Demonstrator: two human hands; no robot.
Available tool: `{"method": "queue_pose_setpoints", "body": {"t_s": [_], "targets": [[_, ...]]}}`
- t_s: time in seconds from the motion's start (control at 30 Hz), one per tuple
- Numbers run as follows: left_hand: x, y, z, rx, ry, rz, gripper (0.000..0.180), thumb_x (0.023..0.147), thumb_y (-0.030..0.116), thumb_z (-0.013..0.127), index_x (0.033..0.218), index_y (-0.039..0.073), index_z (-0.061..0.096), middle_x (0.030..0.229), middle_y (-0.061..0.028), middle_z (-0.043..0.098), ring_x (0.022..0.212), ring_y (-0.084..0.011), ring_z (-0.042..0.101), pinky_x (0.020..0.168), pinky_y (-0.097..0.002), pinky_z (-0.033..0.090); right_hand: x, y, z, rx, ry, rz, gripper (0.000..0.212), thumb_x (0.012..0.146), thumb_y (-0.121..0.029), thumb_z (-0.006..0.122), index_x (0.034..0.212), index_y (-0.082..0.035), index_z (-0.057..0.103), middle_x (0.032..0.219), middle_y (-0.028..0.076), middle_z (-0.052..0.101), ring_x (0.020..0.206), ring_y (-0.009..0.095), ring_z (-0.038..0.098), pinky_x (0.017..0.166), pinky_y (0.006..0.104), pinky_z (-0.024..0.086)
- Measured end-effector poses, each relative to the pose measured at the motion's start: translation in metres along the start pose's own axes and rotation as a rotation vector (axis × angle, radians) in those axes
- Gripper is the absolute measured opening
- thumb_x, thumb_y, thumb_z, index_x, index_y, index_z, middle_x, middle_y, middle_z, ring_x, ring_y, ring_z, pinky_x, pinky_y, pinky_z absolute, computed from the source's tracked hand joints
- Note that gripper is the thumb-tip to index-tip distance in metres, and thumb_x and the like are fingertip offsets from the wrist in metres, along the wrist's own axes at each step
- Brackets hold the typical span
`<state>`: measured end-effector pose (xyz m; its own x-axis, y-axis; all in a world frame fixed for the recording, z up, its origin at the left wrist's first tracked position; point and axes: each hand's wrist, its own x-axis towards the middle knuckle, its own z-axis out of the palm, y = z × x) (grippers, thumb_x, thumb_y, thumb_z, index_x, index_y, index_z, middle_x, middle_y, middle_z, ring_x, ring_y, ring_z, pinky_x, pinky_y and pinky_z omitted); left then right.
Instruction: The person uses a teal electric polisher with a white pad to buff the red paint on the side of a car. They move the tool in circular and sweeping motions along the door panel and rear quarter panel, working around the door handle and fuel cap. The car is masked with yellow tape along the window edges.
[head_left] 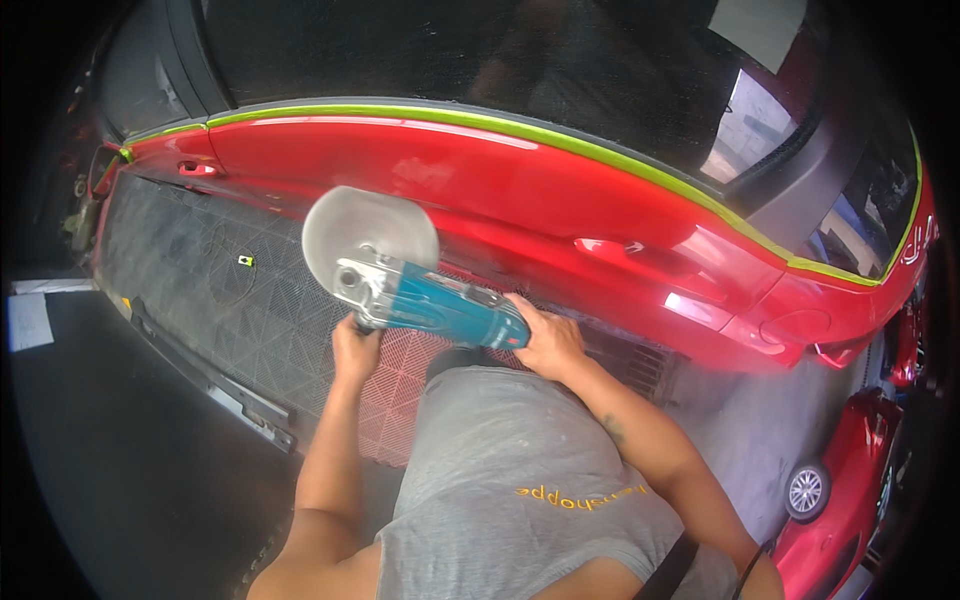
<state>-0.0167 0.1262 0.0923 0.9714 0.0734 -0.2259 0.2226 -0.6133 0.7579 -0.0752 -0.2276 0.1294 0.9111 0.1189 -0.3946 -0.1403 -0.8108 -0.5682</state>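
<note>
A teal rotary polisher (440, 303) with a silver gear head lies crosswise before my body. Its round whitish pad (372, 225), blurred at the rim, overlaps the side of a red car (500, 190); whether it touches the paint I cannot tell. My left hand (357, 350) is closed round the side handle beneath the gear head. At the rear end of the body, my right hand (550, 340) wraps the grip. Yellow-green masking tape (480, 115) runs along the car's lower window edge, above the pad.
Grey floor tiles (200, 260) with a red patch lie below. A cable with a small yellow-green tag (246, 261) rests there. A long trim strip (215, 385) stretches along the left. Door handles (608, 246) stick out from the car. Another red car (835, 480) stands at lower right.
</note>
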Motion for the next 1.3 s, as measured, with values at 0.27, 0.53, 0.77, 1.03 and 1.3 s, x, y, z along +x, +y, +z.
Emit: {"method": "queue_pose_setpoints", "body": {"t_s": [0.27,0.53,0.77,1.03,1.3], "targets": [[-0.015,0.001,0.02,-0.065,-0.126,0.063,0.02,0.089,-0.001,0.077,0.109,-0.006,0.076,0.093,-0.0174,0.081,0.08,-0.0205,0.075,0.076,-0.0373,0.057,-0.045,0.015,0.009,-0.02,0.077,0.107,0.087,0.081,-0.028,0.081,0.162,-0.026,0.047,0.127,0.016,0.076,0.114,0.04,0.073,0.1,0.0533,0.055],[-0.1,0.092,0.124,0.066,-0.557,0.432,0.036,0.088,0.023,0.083,0.11,-0.001,0.067,0.101,-0.0275,0.075,0.098,-0.0469,0.073,0.086,-0.0544,0.057,-0.182,0.155,0.047,0.138,0.348,0.327,0.078,0.08,-0.021,0.087,0.15,-0.016,0.054,0.125,0.022,0.077,0.12,0.044,0.072,0.1,0.0487,0.058],[-0.071,0.08,0.104,0.18,-0.536,0.431,0.03,0.088,0.017,0.08,0.108,-0.001,0.067,0.102,-0.0255,0.075,0.099,-0.0468,0.073,0.087,-0.0546,0.057,-0.138,0.147,0.094,0.299,0.34,0.323,0.075,0.079,-0.025,0.089,0.145,-0.011,0.055,0.126,0.024,0.076,0.12,0.046,0.072,0.098,0.0499,0.058],[0.036,-0.011,-0.006,0.184,-0.378,0.178,0.028,0.086,0.014,0.08,0.105,-0.005,0.072,0.099,-0.031,0.076,0.099,-0.0485,0.074,0.089,-0.0524,0.057,0.005,0.021,0.1,0.107,0.296,0.19,0.065,0.078,-0.036,0.088,0.134,-0.018,0.061,0.12,0.02,0.076,0.114,0.043,0.072,0.094,0.0546,0.056],[0.158,-0.105,-0.149,-0.152,-0.099,0.162,0.021,0.091,0.001,0.071,0.109,-0.007,0.077,0.099,-0.0187,0.082,0.091,-0.0261,0.078,0.085,-0.0418,0.059,0.143,-0.159,0.089,-0.052,0.243,0.013,0.057,0.084,-0.026,0.081,0.138,-0.019,0.062,0.114,0.017,0.077,0.112,0.041,0.071,0.092,0.0546,0.055]]}}
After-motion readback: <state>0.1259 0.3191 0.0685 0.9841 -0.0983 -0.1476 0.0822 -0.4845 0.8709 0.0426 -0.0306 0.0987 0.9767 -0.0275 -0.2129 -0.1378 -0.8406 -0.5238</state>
